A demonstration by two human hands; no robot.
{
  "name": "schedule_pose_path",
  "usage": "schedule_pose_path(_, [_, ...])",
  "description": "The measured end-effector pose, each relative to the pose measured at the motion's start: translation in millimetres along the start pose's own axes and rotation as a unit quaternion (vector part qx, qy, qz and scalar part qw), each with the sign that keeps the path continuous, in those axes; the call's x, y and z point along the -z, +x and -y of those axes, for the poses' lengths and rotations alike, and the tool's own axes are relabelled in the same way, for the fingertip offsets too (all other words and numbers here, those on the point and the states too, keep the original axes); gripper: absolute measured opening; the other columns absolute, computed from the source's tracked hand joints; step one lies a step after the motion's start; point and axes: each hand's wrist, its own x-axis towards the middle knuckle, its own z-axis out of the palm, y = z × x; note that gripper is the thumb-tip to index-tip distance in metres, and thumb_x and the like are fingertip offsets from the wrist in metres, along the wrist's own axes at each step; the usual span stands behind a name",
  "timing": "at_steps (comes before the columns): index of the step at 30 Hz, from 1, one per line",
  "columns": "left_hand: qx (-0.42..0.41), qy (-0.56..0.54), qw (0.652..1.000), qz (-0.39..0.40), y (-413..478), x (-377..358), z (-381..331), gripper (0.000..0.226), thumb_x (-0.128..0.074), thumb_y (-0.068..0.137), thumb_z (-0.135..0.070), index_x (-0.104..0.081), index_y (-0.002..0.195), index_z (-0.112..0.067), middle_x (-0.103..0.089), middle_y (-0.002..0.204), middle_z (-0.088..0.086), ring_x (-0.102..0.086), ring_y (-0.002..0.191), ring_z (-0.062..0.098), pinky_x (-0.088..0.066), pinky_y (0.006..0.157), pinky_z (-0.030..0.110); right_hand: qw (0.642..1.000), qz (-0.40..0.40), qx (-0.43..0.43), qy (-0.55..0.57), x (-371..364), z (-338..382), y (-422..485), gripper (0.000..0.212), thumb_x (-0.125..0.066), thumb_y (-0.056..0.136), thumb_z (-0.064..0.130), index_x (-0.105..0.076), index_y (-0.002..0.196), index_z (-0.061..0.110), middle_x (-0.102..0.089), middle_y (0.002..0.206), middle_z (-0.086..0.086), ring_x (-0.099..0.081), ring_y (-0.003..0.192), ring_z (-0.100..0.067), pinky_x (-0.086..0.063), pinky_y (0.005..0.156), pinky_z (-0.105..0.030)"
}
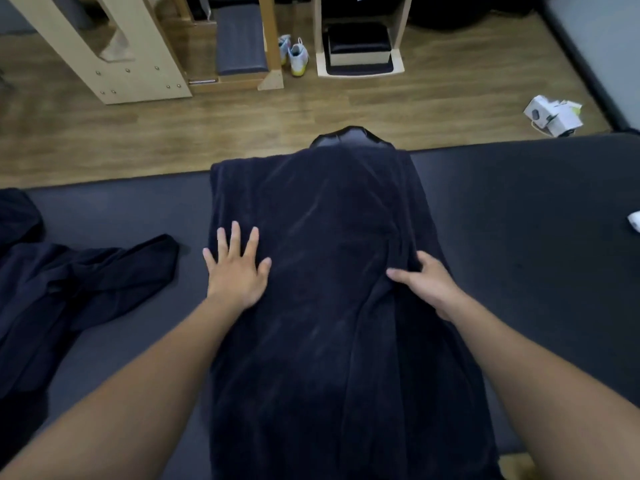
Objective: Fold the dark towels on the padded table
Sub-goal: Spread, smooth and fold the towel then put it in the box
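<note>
While a dark towel (322,237) lay lengthwise across the middle of the padded table (519,209), running from the near edge to the far edge and hanging over it, the left hand (237,271) pressed flat on its left side with fingers spread. The right hand (429,282) sat on the towel's right side, fingers curled and seemingly pinching a raised fold, though the dark cloth blurred the grip. Another crumpled towel (79,282) lay by the table's left edge.

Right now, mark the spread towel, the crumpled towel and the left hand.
spread towel (329,216), head view, middle of cloth.
crumpled towel (79,282), head view, bunched centre.
left hand (237,271), head view, hand's back.
</note>
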Motion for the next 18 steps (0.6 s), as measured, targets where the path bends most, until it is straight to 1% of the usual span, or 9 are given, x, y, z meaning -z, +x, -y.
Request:
schedule_pose_path(1, [-0.016, -0.003, 1.0, -0.015, -22.3, -11.7, 3.6, 0.064, -0.02, 0.102, -0.052, 0.003, 0.157, -0.03, 0.019, 0.163, 0.003, 0.021, 0.149, 0.027, 0.002, 0.12, 0.056, 0.998, 0.023, -0.021, -0.061, 3.5, -11.1, -6.6, 0.087, -0.083, 0.069, 0.049, -0.046, 0.142, 0.023, -0.056, 0.135, 0.008, -0.055, 0.123, -0.016, -0.044, 0.107, -0.039])
schedule_pose_path(2, [-0.029, -0.009, 0.999, -0.026, -50.5, -27.8, 7.8, 0.063, -0.018, 0.102, -0.052, 0.001, 0.157, -0.03, 0.016, 0.164, 0.004, 0.021, 0.149, 0.027, 0.001, 0.121, 0.056, 0.992, 0.048, -0.03, -0.112, 7.1, -24.5, -12.6, 0.091, -0.084, 0.068, 0.051, -0.044, 0.144, 0.023, -0.055, 0.136, 0.009, -0.054, 0.125, -0.016, -0.044, 0.108, -0.039])
schedule_pose_path(5, [-0.042, -0.009, 0.998, -0.036, -135.5, -76.1, 22.3, 0.064, -0.017, 0.099, -0.054, -0.012, 0.157, -0.027, 0.0, 0.165, 0.01, 0.008, 0.151, 0.033, -0.01, 0.118, 0.062, 0.987, 0.073, -0.041, -0.134, 24.3, -60.5, -31.2, 0.042, -0.074, 0.084, 0.041, -0.065, 0.12, 0.02, -0.069, 0.118, 0.005, -0.065, 0.107, -0.015, -0.05, 0.1, -0.04])
schedule_pose_path(6, [-0.039, -0.006, 0.999, -0.032, -154.4, -85.8, 25.7, 0.066, -0.021, 0.098, -0.054, -0.017, 0.156, -0.025, -0.006, 0.164, 0.013, 0.002, 0.151, 0.035, -0.012, 0.116, 0.064, 0.993, 0.051, -0.047, -0.098, 29.5, -70.5, -34.7, 0.034, -0.071, 0.087, 0.04, -0.068, 0.113, 0.019, -0.072, 0.113, 0.001, -0.067, 0.101, -0.016, -0.052, 0.098, -0.041])
schedule_pose_path(10, [-0.076, 0.035, 0.995, -0.052, -194.6, -99.2, 22.1, 0.071, -0.035, 0.092, -0.053, -0.034, 0.151, -0.013, -0.024, 0.158, 0.023, -0.015, 0.148, 0.04, -0.015, 0.114, 0.066, 0.996, -0.064, -0.053, -0.027, 30.1, -95.1, -54.5, 0.047, -0.073, 0.082, 0.049, -0.067, 0.11, 0.011, -0.073, 0.104, -0.002, -0.07, 0.097, -0.019, -0.056, 0.092, -0.041])
schedule_pose_path(12, [-0.11, 0.051, 0.991, -0.055, -207.7, -102.2, 20.3, 0.073, -0.039, 0.09, -0.052, -0.034, 0.15, -0.012, -0.025, 0.157, 0.023, -0.018, 0.148, 0.041, -0.014, 0.114, 0.066, 0.993, -0.104, -0.054, -0.012, 24.6, -102.5, -65.9, 0.034, -0.069, 0.088, 0.043, -0.07, 0.095, 0.01, -0.074, 0.089, -0.002, -0.071, 0.087, -0.02, -0.057, 0.079, -0.035])
schedule_pose_path(14, [-0.154, 0.063, 0.985, -0.052, -218.8, -104.6, 16.6, 0.07, -0.042, 0.088, -0.048, -0.038, 0.148, -0.013, -0.031, 0.156, 0.021, -0.023, 0.146, 0.041, -0.015, 0.113, 0.066, 0.982, -0.178, -0.041, -0.055, 28.0, -106.6, -75.5, 0.035, -0.063, 0.093, 0.04, -0.066, 0.084, 0.006, -0.071, 0.082, -0.006, -0.067, 0.086, -0.028, -0.049, 0.067, -0.031])
schedule_pose_path(16, [-0.207, 0.065, 0.975, -0.054, -225.6, -106.2, 6.4, 0.06, -0.045, 0.085, -0.042, -0.054, 0.139, -0.015, -0.046, 0.147, 0.014, -0.035, 0.14, 0.035, -0.026, 0.11, 0.06, 0.954, -0.28, -0.047, -0.099, 31.1, -110.9, -80.0, 0.029, -0.062, 0.094, 0.036, -0.06, 0.082, 0.009, -0.067, 0.085, -0.01, -0.063, 0.092, -0.037, -0.044, 0.068, -0.035])
schedule_pose_path(18, [-0.252, 0.029, 0.965, -0.059, -229.0, -106.5, -14.3, 0.05, -0.046, 0.085, -0.04, -0.065, 0.124, -0.015, -0.061, 0.129, 0.005, -0.047, 0.123, 0.026, -0.037, 0.098, 0.048, 0.939, -0.307, -0.041, -0.15, 21.5, -115.1, -86.7, 0.021, -0.062, 0.093, 0.034, -0.059, 0.09, 0.013, -0.068, 0.092, -0.013, -0.061, 0.096, -0.038, -0.046, 0.078, -0.039])
